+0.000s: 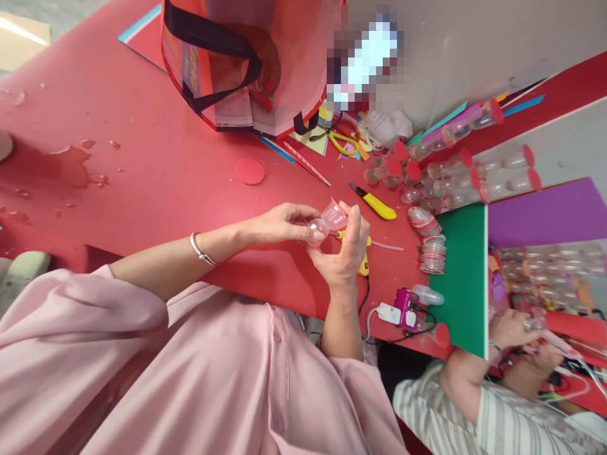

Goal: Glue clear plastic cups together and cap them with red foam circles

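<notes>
Two small clear plastic cups (334, 216) meet at their narrow ends between my hands, above the red table. My left hand (294, 225) is closed around the rounded left part, thumb and fingers on its sides. On the right, my right hand (345, 243) grips the flared cup near its rim, the fingers curled up around it. Partly hidden behind my right hand lies a yellow glue gun (363, 264), a clear glue stick (389, 245) beside it. Whether the two cups are stuck together or only pressed together I cannot tell.
A red disc (250, 170), a yellow utility knife (374, 201) and yellow-handled scissors (344, 143) lie beyond my hands. A large bag (294, 63) stands at the back. Right are stacked cups (432, 255), a magenta power adapter (405, 308) and a co-worker's hands (515, 328). Water (61, 167) lies left.
</notes>
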